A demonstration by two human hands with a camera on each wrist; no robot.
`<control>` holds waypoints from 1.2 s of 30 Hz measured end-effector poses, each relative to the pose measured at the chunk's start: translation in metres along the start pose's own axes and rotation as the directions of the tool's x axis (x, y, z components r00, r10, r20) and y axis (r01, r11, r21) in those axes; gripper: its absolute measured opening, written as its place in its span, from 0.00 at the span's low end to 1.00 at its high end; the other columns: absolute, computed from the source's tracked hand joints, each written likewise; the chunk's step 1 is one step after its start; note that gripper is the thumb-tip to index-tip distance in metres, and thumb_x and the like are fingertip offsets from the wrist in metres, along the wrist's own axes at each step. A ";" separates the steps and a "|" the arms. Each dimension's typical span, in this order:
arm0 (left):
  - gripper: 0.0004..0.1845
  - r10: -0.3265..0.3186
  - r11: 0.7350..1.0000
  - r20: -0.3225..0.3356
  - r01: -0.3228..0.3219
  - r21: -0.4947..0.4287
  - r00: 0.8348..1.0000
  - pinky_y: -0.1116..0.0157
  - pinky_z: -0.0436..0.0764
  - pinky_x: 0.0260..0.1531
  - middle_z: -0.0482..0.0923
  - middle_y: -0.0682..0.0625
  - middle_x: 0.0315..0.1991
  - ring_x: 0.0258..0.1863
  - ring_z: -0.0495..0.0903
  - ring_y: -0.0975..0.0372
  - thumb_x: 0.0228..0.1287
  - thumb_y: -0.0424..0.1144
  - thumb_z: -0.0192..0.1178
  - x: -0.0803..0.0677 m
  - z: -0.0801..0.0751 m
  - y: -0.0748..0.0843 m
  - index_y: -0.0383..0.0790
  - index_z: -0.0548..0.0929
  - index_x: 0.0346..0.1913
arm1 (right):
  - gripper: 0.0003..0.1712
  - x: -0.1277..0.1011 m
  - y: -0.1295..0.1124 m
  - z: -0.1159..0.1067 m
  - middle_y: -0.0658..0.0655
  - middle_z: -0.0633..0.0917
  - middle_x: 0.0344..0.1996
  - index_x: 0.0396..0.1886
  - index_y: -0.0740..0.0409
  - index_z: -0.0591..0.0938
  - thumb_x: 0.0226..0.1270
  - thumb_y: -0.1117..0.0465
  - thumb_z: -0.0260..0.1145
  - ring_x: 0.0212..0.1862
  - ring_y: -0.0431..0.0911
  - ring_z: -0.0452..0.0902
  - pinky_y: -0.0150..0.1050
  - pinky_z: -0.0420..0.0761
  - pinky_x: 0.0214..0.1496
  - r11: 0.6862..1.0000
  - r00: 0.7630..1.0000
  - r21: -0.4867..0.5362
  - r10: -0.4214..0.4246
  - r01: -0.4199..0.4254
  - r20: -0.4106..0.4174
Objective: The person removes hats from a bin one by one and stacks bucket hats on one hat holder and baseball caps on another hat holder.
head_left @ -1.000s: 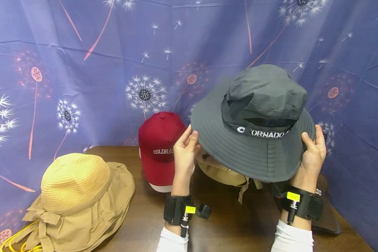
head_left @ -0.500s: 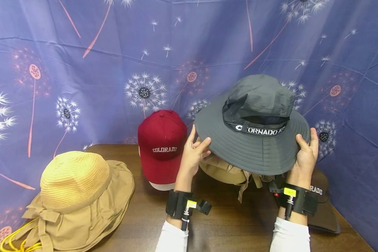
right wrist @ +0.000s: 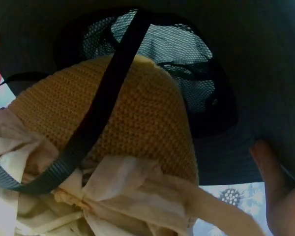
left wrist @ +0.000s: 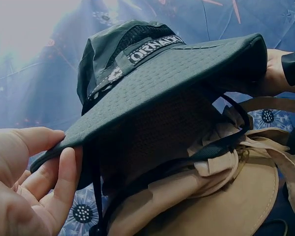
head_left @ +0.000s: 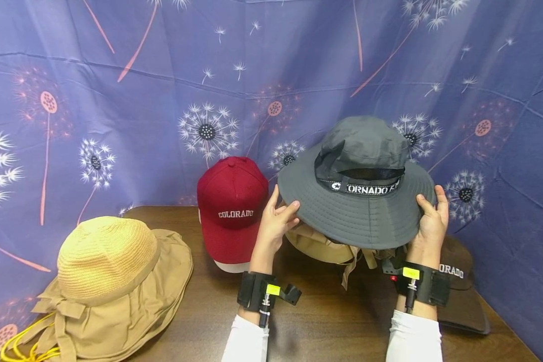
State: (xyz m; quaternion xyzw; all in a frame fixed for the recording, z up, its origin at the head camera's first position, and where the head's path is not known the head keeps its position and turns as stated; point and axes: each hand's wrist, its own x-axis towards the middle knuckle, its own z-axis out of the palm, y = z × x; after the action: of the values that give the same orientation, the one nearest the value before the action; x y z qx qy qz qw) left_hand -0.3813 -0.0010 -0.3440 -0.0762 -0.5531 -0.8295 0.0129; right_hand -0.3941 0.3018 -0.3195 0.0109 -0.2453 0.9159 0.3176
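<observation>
A grey wide-brimmed sun hat (head_left: pixel 366 211) with a lettered band hangs tilted between my two hands. My left hand (head_left: pixel 275 223) pinches the left side of its brim between thumb and fingers. At the opposite side my right hand (head_left: pixel 431 223) grips the brim, thumb on top. Directly beneath is a straw hat (right wrist: pixel 137 118) with a beige bow and brim. The right wrist view shows its woven crown just under the grey hat's mesh lining (right wrist: pixel 172 46). A dark chin strap (right wrist: pixel 101 108) from the grey hat droops across the straw crown.
A red cap (head_left: pixel 233 201) stands left of my left hand. Farther left sits another straw hat (head_left: pixel 106 261) with a wide tan brim, with yellow cord (head_left: pixel 31 349) beside it. A brown cap (head_left: pixel 461 296) lies behind my right wrist. A patterned curtain (head_left: pixel 154 110) backs the wooden table (head_left: pixel 317 327).
The grey hat has come down and slightly left, closer over the straw hat, and levelled a little. Both hands have kept hold of the brim, the right one shifting left and more of the brown cap showing.
</observation>
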 end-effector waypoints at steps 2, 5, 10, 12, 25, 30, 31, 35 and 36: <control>0.43 -0.010 1.000 -0.010 0.010 0.003 1.000 0.75 0.81 0.29 0.79 0.60 0.22 0.21 0.76 0.73 0.64 0.34 0.62 0.000 -0.001 -0.001 0.62 0.51 0.75 | 0.27 0.001 0.001 -0.001 0.55 0.74 0.51 0.55 0.58 0.71 0.59 0.83 0.56 0.44 0.42 0.77 0.28 0.80 0.37 1.000 1.000 0.005 0.018 -0.018 -0.007; 0.43 -0.028 1.000 -0.022 0.028 0.009 0.999 0.76 0.80 0.28 0.79 0.60 0.22 0.20 0.76 0.74 0.64 0.33 0.61 0.000 -0.002 -0.002 0.60 0.51 0.75 | 0.30 0.002 0.003 -0.003 0.55 0.74 0.53 0.58 0.57 0.70 0.58 0.83 0.57 0.45 0.42 0.77 0.29 0.81 0.36 0.999 0.998 0.008 0.054 -0.054 -0.027; 0.44 -0.066 0.997 -0.047 0.068 0.035 0.997 0.76 0.81 0.28 0.79 0.59 0.21 0.19 0.76 0.73 0.63 0.34 0.62 0.001 -0.004 -0.003 0.60 0.51 0.75 | 0.37 0.004 0.006 -0.007 0.52 0.71 0.60 0.66 0.55 0.67 0.58 0.82 0.59 0.46 0.40 0.76 0.28 0.81 0.37 0.994 0.993 -0.009 0.108 -0.108 -0.052; 0.44 -0.079 0.996 -0.056 0.082 0.045 0.995 0.76 0.81 0.28 0.79 0.59 0.21 0.19 0.76 0.73 0.63 0.34 0.62 0.001 -0.006 -0.003 0.60 0.51 0.75 | 0.38 0.005 0.007 -0.008 0.52 0.71 0.61 0.67 0.54 0.67 0.58 0.82 0.59 0.45 0.40 0.77 0.28 0.81 0.37 0.992 0.990 -0.019 0.124 -0.126 -0.065; 0.44 -0.133 0.985 -0.085 0.142 0.100 0.987 0.78 0.80 0.24 0.77 0.58 0.22 0.16 0.74 0.73 0.61 0.33 0.63 0.001 -0.015 -0.004 0.56 0.51 0.76 | 0.41 0.008 0.017 -0.022 0.48 0.57 0.75 0.74 0.50 0.60 0.63 0.80 0.55 0.71 0.40 0.60 0.26 0.82 0.37 0.977 0.978 -0.068 0.197 -0.201 -0.069; 0.44 -0.146 0.978 -0.105 0.160 0.133 0.984 0.77 0.81 0.25 0.78 0.57 0.24 0.17 0.75 0.72 0.61 0.34 0.64 0.001 -0.015 -0.004 0.55 0.52 0.76 | 0.43 0.008 0.019 -0.026 0.45 0.52 0.76 0.75 0.48 0.57 0.64 0.78 0.55 0.75 0.39 0.53 0.24 0.81 0.38 0.967 0.973 -0.112 0.221 -0.228 -0.073; 0.44 -0.151 0.977 -0.108 0.165 0.137 0.983 0.77 0.81 0.25 0.79 0.57 0.25 0.17 0.75 0.72 0.61 0.34 0.64 0.001 -0.016 -0.004 0.55 0.52 0.76 | 0.43 0.008 0.019 -0.026 0.45 0.52 0.76 0.75 0.48 0.57 0.63 0.78 0.55 0.75 0.39 0.54 0.24 0.80 0.39 0.965 0.971 -0.117 0.225 -0.233 -0.080; 0.44 -0.162 0.974 -0.105 0.176 0.145 0.981 0.78 0.80 0.24 0.80 0.55 0.29 0.17 0.75 0.71 0.62 0.35 0.64 0.002 -0.017 -0.006 0.53 0.51 0.76 | 0.42 0.007 0.019 -0.028 0.44 0.50 0.77 0.75 0.47 0.57 0.64 0.77 0.56 0.75 0.38 0.53 0.23 0.80 0.37 0.952 0.964 -0.159 0.246 -0.260 -0.106; 0.44 -0.165 0.973 -0.102 0.179 0.143 0.981 0.78 0.80 0.24 0.80 0.55 0.29 0.17 0.76 0.71 0.62 0.35 0.63 0.002 -0.017 -0.007 0.53 0.51 0.76 | 0.43 0.007 0.019 -0.028 0.44 0.50 0.77 0.75 0.47 0.58 0.64 0.77 0.56 0.75 0.38 0.53 0.24 0.79 0.37 0.949 0.961 -0.163 0.253 -0.270 -0.114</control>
State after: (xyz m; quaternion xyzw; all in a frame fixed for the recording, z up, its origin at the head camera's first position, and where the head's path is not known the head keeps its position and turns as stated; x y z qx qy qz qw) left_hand -0.3856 -0.0138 -0.3564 0.0103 -0.6180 -0.7856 -0.0285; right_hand -0.4076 0.3059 -0.3519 -0.0919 -0.3099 0.9241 0.2040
